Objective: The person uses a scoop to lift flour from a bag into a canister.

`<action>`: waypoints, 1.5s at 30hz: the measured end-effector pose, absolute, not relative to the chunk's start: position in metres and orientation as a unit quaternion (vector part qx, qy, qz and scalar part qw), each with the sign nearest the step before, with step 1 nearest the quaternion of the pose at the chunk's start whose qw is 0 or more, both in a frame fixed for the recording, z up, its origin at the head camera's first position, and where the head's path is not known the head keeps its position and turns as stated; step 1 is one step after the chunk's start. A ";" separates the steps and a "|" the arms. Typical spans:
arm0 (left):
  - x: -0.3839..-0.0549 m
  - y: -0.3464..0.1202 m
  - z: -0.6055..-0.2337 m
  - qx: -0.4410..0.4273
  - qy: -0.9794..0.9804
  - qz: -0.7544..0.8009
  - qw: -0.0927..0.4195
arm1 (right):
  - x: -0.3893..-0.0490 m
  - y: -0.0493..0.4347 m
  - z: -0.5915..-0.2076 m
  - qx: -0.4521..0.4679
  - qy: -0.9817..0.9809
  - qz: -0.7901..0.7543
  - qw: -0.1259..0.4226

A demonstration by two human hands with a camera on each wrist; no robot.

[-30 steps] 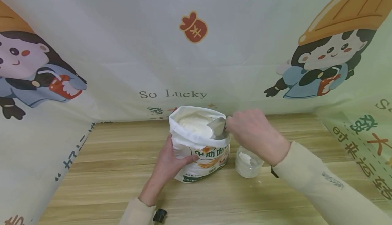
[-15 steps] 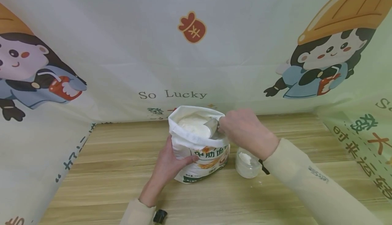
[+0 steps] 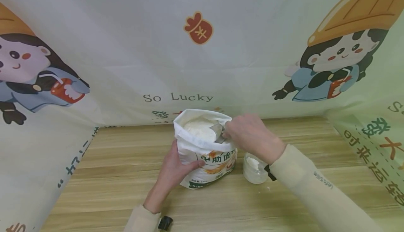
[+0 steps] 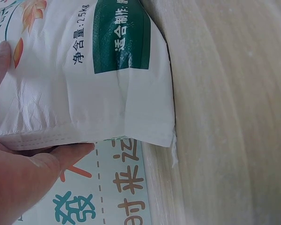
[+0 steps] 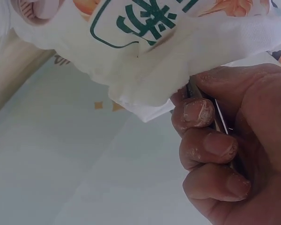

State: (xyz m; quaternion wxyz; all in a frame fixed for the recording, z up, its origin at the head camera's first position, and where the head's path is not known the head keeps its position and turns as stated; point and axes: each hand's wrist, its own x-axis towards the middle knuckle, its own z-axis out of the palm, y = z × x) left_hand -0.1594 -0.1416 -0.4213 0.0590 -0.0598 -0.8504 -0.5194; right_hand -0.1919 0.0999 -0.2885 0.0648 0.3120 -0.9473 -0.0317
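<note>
A white flour bag (image 3: 206, 171) with its rim folded outward stands on the table, filled near the top with white flour (image 3: 197, 128). My left hand (image 3: 173, 168) grips its left side, thumb (image 4: 1, 61) across the printed front and the other fingers behind the edge. At the right side of the opening, my right hand (image 3: 249, 132) holds a metal scoop (image 3: 217, 130), whose blade sits in the flour. The right wrist view shows the fingers curled round the scoop's handle (image 5: 221, 123), with white powder on the fingertips.
To the right of the bag, partly under my right forearm, stands a clear jar (image 3: 254, 176) with some flour inside. Specks of flour (image 3: 268, 188) lie on the wooden table (image 3: 104, 176) nearby. A printed cloth (image 3: 252, 84) walls the back and sides.
My right hand has shifted left with the scoop, and the blade now sits further into the bag. The left hand and the bag stay in place.
</note>
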 end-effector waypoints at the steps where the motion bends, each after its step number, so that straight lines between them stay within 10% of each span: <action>1: -0.159 -0.142 -0.421 -0.059 -0.850 -0.520 0.059 | -0.192 0.100 -0.290 0.313 -0.947 -0.028 0.067; 45: -0.161 -0.143 -0.424 -0.061 -0.849 -0.522 0.060 | -0.197 0.127 -0.315 0.305 -0.931 0.188 0.068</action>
